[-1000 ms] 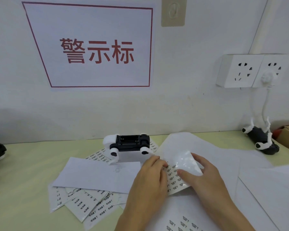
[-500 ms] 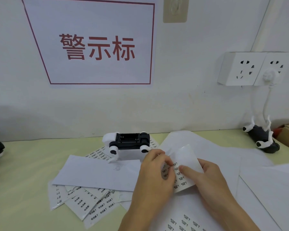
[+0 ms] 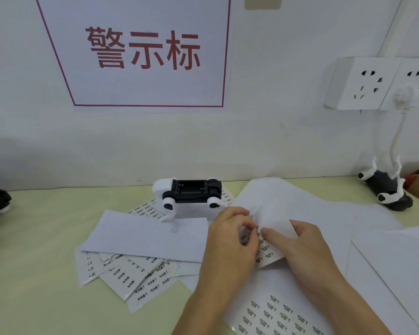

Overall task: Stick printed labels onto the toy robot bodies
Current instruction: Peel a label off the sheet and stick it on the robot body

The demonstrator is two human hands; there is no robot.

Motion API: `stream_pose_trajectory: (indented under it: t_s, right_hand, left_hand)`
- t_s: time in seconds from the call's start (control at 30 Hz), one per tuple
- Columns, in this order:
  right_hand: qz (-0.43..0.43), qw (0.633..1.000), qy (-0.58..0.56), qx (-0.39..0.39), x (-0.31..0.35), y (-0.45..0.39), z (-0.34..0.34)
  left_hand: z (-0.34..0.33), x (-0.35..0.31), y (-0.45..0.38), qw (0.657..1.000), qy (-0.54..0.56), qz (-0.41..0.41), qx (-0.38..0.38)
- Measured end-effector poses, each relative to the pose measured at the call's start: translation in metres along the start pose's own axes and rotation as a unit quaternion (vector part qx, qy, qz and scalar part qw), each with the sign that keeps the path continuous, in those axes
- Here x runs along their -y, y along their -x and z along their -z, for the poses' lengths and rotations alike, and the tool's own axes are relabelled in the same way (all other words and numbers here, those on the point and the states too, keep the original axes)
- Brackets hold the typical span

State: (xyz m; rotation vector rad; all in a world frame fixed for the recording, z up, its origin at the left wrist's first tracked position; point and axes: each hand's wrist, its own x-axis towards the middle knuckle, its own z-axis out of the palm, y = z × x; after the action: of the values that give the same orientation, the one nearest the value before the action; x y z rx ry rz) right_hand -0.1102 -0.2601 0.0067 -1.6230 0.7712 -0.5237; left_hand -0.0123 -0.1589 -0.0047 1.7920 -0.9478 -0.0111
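Both hands were on the label sheet (image 3: 267,247): left hand (image 3: 230,240) pinched at a label, right hand (image 3: 300,247) gripped the sheet. The toy robot body (image 3: 191,193) just beyond showed no label I could see, so sticking looked not yet done.

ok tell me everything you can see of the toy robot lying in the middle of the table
The toy robot body lies on its back by the wall, its black plastic underside up with an open rectangular recess. A rounded white part sits at its left end, and white leg joints with black caps show at the front. It rests on scattered label sheets and white paper. Neither hand touches it.
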Motion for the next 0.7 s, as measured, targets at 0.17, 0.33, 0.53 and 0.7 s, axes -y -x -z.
stream_pose_trajectory:
  t_s: [0.17,0.33,0.53,0.7]
  right_hand:
    - [0.014,1.0,-0.02,-0.004,0.0,0.0011,-0.0004]
    - [0.03,1.0,0.006,0.006,-0.0011,0.0022,0.0009]
    - [0.05,0.998,0.039,0.002,0.0003,0.0043,0.0005]
    - [0.051,0.998,0.047,0.004,0.0004,0.0042,-0.0003]
  left_hand:
    - [-0.001,-0.0001,0.0002,1.0,0.001,-0.011,-0.013]
    - [-0.0009,0.0011,0.0014,1.0,0.006,-0.01,-0.01]
    - [-0.0014,0.0016,0.0015,1.0,0.003,-0.013,-0.007]
    - [-0.0027,0.0023,0.0012,1.0,0.003,-0.012,-0.004]
